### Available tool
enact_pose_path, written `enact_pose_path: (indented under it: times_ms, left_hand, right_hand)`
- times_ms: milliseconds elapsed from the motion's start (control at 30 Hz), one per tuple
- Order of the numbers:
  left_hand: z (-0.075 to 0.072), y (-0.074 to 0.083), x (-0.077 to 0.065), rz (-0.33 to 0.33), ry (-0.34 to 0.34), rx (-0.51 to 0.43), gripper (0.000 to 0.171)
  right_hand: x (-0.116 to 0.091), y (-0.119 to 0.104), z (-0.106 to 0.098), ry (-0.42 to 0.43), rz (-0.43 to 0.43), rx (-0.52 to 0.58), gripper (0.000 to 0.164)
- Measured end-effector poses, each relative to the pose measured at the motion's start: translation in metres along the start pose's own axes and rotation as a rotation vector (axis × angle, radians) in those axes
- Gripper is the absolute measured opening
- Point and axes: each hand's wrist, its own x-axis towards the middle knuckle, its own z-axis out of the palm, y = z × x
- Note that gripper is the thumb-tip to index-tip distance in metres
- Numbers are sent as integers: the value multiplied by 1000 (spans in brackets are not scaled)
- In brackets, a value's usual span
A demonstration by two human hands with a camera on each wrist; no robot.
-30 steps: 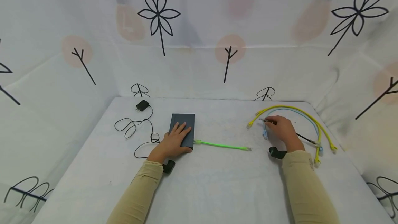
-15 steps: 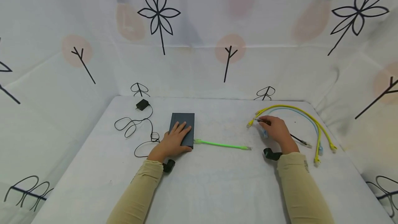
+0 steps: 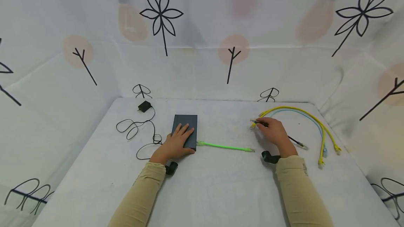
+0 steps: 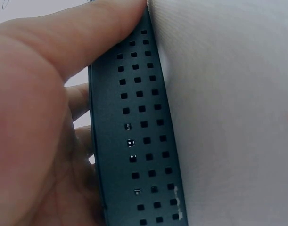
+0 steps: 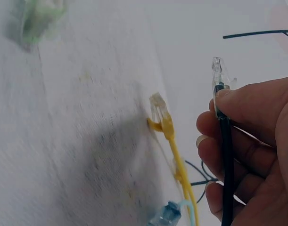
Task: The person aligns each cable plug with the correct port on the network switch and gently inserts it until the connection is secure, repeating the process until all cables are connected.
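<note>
1. Head view: left hand [image 3: 174, 145], fingers extended, rests on network switch [image 3: 185, 120], apparently steadying it.
2. Right hand [image 3: 274, 131] pinches black Ethernet cable [image 5: 227, 162] at its clear plug's [image 5: 218, 70] base, presumably leaving the tip exposed.
3. Between the hands: green Ethernet cable [image 3: 224, 146].

So the table's [image 3: 227, 185] got a plain white top, a bit smudged here and there. Over on the left there's a black power adapter [image 3: 144, 106] near the back, its thin cord [image 3: 154, 132] in messy loops toward a dark flat box [image 3: 186, 122] lying left of centre. A short green cable [image 3: 227, 147] stretches right from the box's side, pretty much straight. Far right, yellow cables [image 3: 284, 107] bend in a big arc, with a light blue cable [image 3: 300, 112] curving just inside them.
</note>
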Motion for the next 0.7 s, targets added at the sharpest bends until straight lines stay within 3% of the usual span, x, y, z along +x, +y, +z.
enact_pose_path:
  times_ms: [467,700]
  left_hand:
    - [0,0,0,0,-1,-3,88]
    - [2,-2,1,-1,5,2,87]
  right_hand:
    - [-6,-18,13,-14,-73,19,34]
    - [-8,-27,17,-67,-132,1,34]
